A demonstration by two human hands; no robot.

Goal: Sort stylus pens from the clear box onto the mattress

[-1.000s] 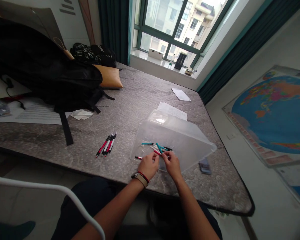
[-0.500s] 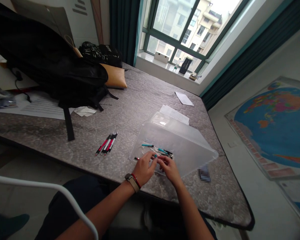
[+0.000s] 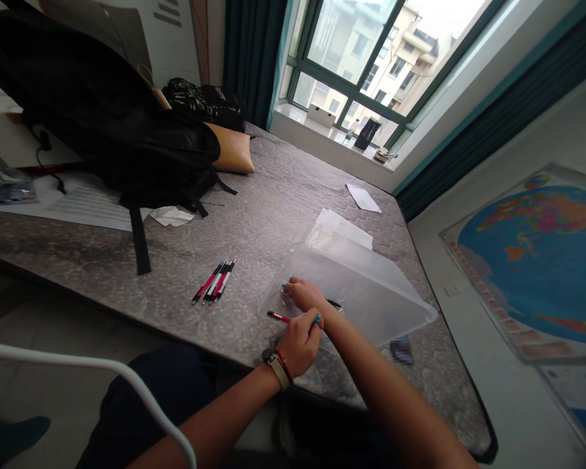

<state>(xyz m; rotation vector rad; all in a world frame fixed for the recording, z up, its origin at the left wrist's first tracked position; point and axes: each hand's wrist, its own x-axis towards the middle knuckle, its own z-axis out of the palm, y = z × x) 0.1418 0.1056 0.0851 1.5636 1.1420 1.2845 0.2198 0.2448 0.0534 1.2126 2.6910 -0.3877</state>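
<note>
My left hand (image 3: 300,344), with a watch and red bracelet on its wrist, is closed around a teal-ended pen part (image 3: 317,320); most of that part is hidden in the fingers. Crossing over it, my right hand (image 3: 305,295) reaches into the clear plastic bin (image 3: 371,299), which lies on its side. Its fingertips are closed at another teal pen part (image 3: 284,286), of which only an end shows. A red pen piece (image 3: 278,316) lies by the bin's near left edge, beside my left hand. Black pen parts (image 3: 334,304) show behind my right forearm.
Several red, white and black pens (image 3: 213,283) lie grouped left of the bin. Papers (image 3: 346,228) lie behind it, and a small blurred item (image 3: 401,350) is at its right. A black backpack (image 3: 102,124) fills the table's left side. A white curved tube (image 3: 127,378) crosses the lower left.
My hands were together over the pen parts. My right hand has moved left and farther into the bin, to the teal part. My left hand has drawn slightly nearer, keeping its teal-ended part.
</note>
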